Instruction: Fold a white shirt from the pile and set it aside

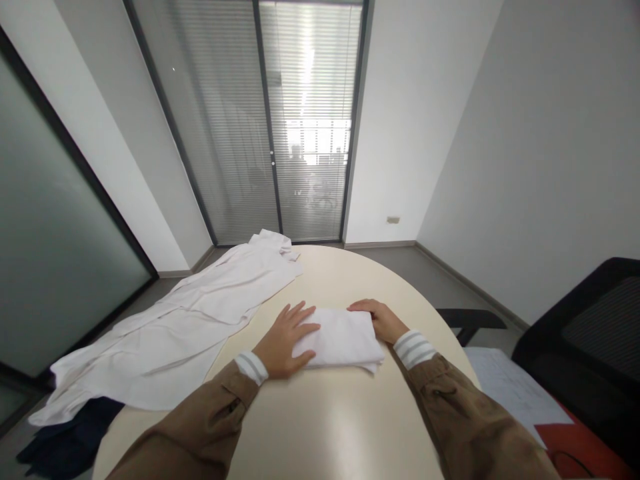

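Observation:
A folded white cloth [343,340] lies on the round cream table [330,427] in front of me. My left hand [285,340] rests flat on the cloth's left edge with its fingers spread. My right hand [377,319] lies against the cloth's right edge, fingers stretched along its far corner. Both arms wear brown sleeves with striped cuffs. Neither hand grips the cloth.
A long white garment [180,327] is spread over the table's left side and hangs past its edge. Dark blue fabric [70,440] lies below it at the left. A black chair [590,347] stands at the right, beside a white paper [510,387] and something red [580,443]. Glass doors with blinds are ahead.

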The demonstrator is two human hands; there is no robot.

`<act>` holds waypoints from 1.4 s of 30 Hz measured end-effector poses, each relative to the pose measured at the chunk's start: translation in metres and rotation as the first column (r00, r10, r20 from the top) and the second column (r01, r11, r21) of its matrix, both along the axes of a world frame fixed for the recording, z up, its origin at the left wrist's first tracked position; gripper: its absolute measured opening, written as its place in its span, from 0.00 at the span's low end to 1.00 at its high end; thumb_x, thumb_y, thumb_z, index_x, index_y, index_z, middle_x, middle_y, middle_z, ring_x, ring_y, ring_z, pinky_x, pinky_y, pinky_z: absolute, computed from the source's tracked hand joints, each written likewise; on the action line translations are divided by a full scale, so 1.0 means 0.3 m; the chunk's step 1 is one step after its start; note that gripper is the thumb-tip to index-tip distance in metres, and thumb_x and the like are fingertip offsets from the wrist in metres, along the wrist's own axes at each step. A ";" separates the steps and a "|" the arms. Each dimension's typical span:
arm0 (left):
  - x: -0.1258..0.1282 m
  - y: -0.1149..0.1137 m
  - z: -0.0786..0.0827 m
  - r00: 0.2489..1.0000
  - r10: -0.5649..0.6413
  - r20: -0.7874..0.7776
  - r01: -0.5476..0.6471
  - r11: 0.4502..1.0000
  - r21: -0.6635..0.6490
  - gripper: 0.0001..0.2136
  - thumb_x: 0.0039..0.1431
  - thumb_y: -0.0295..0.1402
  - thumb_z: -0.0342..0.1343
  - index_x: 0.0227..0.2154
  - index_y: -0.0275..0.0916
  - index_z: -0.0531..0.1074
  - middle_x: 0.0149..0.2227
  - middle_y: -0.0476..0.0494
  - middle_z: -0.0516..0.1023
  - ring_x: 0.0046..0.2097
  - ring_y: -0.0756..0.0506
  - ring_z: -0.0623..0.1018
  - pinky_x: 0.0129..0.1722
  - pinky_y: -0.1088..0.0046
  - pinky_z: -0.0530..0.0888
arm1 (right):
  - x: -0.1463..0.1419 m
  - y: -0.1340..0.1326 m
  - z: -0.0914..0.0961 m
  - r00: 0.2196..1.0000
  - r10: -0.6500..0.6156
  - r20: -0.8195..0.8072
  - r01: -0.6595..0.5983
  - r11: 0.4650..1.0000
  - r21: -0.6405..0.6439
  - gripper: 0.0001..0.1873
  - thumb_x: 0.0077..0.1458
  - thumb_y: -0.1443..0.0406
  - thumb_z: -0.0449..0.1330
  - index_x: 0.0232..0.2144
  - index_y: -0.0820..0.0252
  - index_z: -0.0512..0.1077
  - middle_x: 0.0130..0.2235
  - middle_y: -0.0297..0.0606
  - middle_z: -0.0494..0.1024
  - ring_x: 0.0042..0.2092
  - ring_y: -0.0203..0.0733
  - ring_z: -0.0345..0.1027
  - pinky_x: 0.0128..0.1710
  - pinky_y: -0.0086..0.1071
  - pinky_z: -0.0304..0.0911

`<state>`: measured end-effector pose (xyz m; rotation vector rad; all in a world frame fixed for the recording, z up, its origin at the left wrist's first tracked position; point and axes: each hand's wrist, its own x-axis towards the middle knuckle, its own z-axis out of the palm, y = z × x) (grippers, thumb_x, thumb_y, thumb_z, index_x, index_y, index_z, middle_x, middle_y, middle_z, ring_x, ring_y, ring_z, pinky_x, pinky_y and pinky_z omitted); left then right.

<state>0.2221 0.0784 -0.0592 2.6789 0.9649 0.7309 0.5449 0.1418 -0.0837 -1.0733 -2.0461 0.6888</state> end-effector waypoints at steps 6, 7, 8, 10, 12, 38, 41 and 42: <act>0.007 -0.020 0.008 0.974 -0.111 -0.195 0.135 0.985 0.112 0.28 0.58 0.41 0.59 0.61 0.41 0.65 0.65 0.36 0.65 0.65 0.32 0.64 0.64 0.48 0.60 | 0.000 0.000 0.000 0.992 -0.019 0.121 0.014 0.999 0.043 0.16 0.54 0.67 0.59 0.44 0.55 0.81 0.43 0.44 0.81 0.45 0.49 0.74 0.49 0.43 0.67; 0.010 -0.017 0.003 0.976 -0.100 -0.194 0.126 0.984 0.128 0.25 0.60 0.38 0.57 0.60 0.41 0.66 0.64 0.37 0.67 0.64 0.34 0.66 0.63 0.51 0.63 | -0.002 0.001 -0.003 0.993 -0.040 0.111 0.036 0.999 0.038 0.16 0.54 0.67 0.58 0.44 0.56 0.81 0.42 0.44 0.81 0.44 0.49 0.74 0.49 0.42 0.67; 0.012 -0.014 -0.002 0.979 -0.084 -0.186 0.111 0.984 0.139 0.23 0.62 0.36 0.56 0.59 0.41 0.67 0.63 0.37 0.68 0.63 0.35 0.68 0.61 0.53 0.66 | -0.004 0.003 -0.004 0.993 -0.069 0.098 0.065 0.997 0.039 0.17 0.53 0.68 0.58 0.44 0.57 0.81 0.42 0.44 0.80 0.44 0.48 0.74 0.48 0.42 0.68; 0.016 -0.009 -0.011 0.988 -0.040 -0.147 0.062 0.987 0.146 0.19 0.63 0.35 0.54 0.56 0.40 0.70 0.60 0.37 0.72 0.59 0.37 0.72 0.57 0.57 0.70 | -0.005 0.005 0.002 0.987 -0.146 0.066 0.141 0.987 0.072 0.18 0.53 0.69 0.57 0.45 0.58 0.80 0.44 0.45 0.79 0.46 0.48 0.73 0.49 0.42 0.67; 0.016 -0.007 -0.016 0.995 0.010 -0.096 0.004 0.989 0.144 0.17 0.64 0.35 0.54 0.54 0.40 0.72 0.57 0.37 0.74 0.55 0.39 0.74 0.56 0.57 0.70 | -0.004 -0.004 0.026 0.976 -0.218 0.031 0.211 0.966 0.150 0.19 0.55 0.69 0.55 0.46 0.57 0.79 0.47 0.45 0.77 0.49 0.49 0.72 0.53 0.44 0.65; -0.044 0.059 -0.073 0.992 -0.061 -0.114 0.072 0.992 0.102 0.21 0.66 0.33 0.53 0.61 0.48 0.67 0.67 0.37 0.61 0.69 0.34 0.57 0.64 0.45 0.63 | 0.019 -0.106 0.085 0.918 0.182 0.351 -0.195 0.981 0.001 0.36 0.47 0.67 0.69 0.59 0.45 0.70 0.67 0.40 0.61 0.69 0.60 0.47 0.67 0.55 0.49; -0.048 0.049 -0.066 0.989 -0.072 -0.129 0.085 0.992 0.096 0.25 0.64 0.30 0.55 0.63 0.47 0.64 0.67 0.37 0.60 0.69 0.34 0.57 0.64 0.46 0.63 | 0.029 -0.106 0.083 0.926 0.183 0.330 -0.185 0.982 -0.025 0.37 0.46 0.67 0.70 0.59 0.45 0.70 0.68 0.40 0.59 0.70 0.60 0.45 0.67 0.55 0.47; -0.049 0.048 -0.066 0.989 -0.068 -0.130 0.081 0.992 0.096 0.26 0.63 0.28 0.54 0.64 0.47 0.63 0.67 0.38 0.60 0.69 0.35 0.57 0.64 0.47 0.63 | 0.031 -0.107 0.084 0.927 0.183 0.328 -0.180 0.983 -0.041 0.39 0.45 0.68 0.70 0.60 0.45 0.69 0.69 0.40 0.56 0.70 0.60 0.43 0.67 0.55 0.46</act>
